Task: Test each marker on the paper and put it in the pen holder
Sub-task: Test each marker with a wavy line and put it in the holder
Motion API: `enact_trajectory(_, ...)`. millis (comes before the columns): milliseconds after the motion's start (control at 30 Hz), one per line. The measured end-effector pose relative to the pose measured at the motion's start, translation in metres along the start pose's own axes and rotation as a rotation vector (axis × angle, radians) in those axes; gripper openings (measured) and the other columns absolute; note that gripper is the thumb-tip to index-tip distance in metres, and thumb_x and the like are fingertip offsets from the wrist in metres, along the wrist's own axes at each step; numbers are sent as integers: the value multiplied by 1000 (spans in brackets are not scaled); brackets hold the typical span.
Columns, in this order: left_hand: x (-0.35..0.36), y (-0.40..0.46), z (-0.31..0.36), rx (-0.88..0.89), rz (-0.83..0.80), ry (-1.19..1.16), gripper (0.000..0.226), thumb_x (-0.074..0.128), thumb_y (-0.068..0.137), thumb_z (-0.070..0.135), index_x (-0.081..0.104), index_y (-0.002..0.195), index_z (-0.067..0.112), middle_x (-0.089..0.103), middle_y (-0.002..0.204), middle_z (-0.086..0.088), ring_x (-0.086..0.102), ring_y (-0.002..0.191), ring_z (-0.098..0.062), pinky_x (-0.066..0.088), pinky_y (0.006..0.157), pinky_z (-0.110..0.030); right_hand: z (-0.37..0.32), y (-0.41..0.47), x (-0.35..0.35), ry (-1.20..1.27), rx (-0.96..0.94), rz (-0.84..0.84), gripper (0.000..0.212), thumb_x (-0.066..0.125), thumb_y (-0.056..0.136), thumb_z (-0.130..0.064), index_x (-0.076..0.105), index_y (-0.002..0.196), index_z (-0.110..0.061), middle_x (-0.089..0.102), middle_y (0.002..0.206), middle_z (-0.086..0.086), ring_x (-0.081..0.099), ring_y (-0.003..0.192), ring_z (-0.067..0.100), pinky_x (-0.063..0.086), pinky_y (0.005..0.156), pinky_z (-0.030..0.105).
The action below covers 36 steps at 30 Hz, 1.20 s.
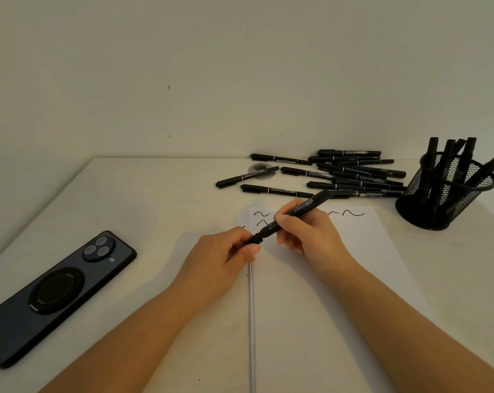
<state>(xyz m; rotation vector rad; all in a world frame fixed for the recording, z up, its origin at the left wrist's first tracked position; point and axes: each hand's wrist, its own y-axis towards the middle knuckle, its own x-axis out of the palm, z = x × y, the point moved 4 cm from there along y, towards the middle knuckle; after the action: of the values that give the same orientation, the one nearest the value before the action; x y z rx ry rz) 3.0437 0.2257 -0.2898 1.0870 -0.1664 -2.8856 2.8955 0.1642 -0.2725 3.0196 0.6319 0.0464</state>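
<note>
Forearms came in from the bottom edge, over a wide cream tabletop (160,194) that carried everything else. On it lay a stack of white paper sheets (339,279), with a few short black squiggles along its far edge, and a dark smartphone with a round ring mount (58,293) well off to the left. A black wire-mesh pen holder (445,194) stood at the far right with several markers upright in it, and a loose heap of black markers (350,173) lay between it and the paper's far edge.

The right hand (311,236) gripped the barrel of a black marker (294,215) above the paper, fingers curled round it. The left hand (223,256) pinched a small black cap (254,240) at the marker's lower end, fingers curled tight.

Whether the cap was going on or coming off could not be told. Done well, the step called for a straight pull or push along the barrel, the right hand holding firm and the tip kept clear of the fingers.
</note>
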Motion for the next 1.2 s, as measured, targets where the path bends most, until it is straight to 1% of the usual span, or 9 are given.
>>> enact_trajectory(167, -2, -2, 3, 21, 15, -36, 13, 56, 87, 33, 56, 78, 43, 60, 69, 30, 49, 55, 1, 36, 54, -7, -2, -3, 4, -1, -1, -72, 18, 54, 88, -6, 59, 71, -12, 57, 50, 0, 47, 45, 9, 35, 44, 14)
enact_trajectory(300, -1, -3, 6, 78, 12, -47, 15, 59, 86, 31, 57, 77, 43, 58, 68, 25, 50, 59, 0, 36, 57, -6, -2, -6, 5, 19, -4, -76, 31, 49, 83, -31, 62, 61, -12, 55, 50, 2, 48, 48, 12, 35, 46, 18)
enact_trajectory(400, 1, -6, 9, 106, 15, -90, 10, 57, 83, 35, 59, 76, 42, 58, 68, 20, 50, 60, -2, 36, 58, -8, -1, -7, 8, 52, 27, -33, 41, 44, 81, -39, 63, 55, -13, 55, 46, 4, 48, 46, 14, 35, 45, 19)
enact_trajectory(533, -2, -6, 11, 130, 80, -78, 9, 54, 82, 37, 59, 76, 42, 60, 71, 12, 52, 64, -6, 38, 58, -11, -3, -8, 14, 107, 12, 50, 48, 39, 94, -23, 61, 51, -14, 44, 38, 3, 39, 38, 12, 33, 41, 18)
enact_trajectory(667, -3, -8, 14, 172, 128, -38, 10, 53, 83, 35, 63, 80, 32, 59, 68, 10, 50, 61, -6, 36, 56, -12, -2, -14, 17, 204, 34, 191, 37, 41, 85, -9, 53, 50, -6, 36, 33, -4, 32, 35, 9, 26, 37, 18)
enact_trajectory(800, -1, -11, 16, 155, 90, -70, 14, 52, 81, 34, 64, 81, 27, 58, 66, 8, 48, 56, -5, 34, 52, -12, 1, -18, 22, 253, 8, 208, 29, 46, 76, -15, 49, 49, -5, 41, 37, -6, 35, 36, 6, 29, 37, 14)
enact_trajectory(867, 0, -13, 17, 134, 68, -121, 17, 51, 81, 32, 67, 74, 30, 56, 59, 12, 46, 51, -4, 32, 49, -11, 2, -18, 23, 279, -6, 200, 26, 44, 68, -18, 49, 44, -10, 43, 42, -1, 35, 37, 6, 29, 37, 15)
enact_trajectory(1000, 2, -16, 20, 68, 11, -245, 18, 49, 80, 32, 63, 70, 38, 53, 51, 16, 40, 44, -4, 28, 45, -10, 2, -18, 24, 268, -52, 163, 26, 43, 67, -16, 47, 42, -10, 43, 42, 1, 33, 36, 8, 27, 38, 15)
enact_trajectory(1200, 4, -17, 18, 9, -144, -379, 23, 48, 80, 33, 64, 65, 37, 52, 50, 12, 41, 51, -5, 33, 50, -13, -1, -22, 25, 230, -138, 121, 25, 42, 66, -12, 46, 43, -6, 40, 44, 5, 34, 41, 11, 28, 39, 16)
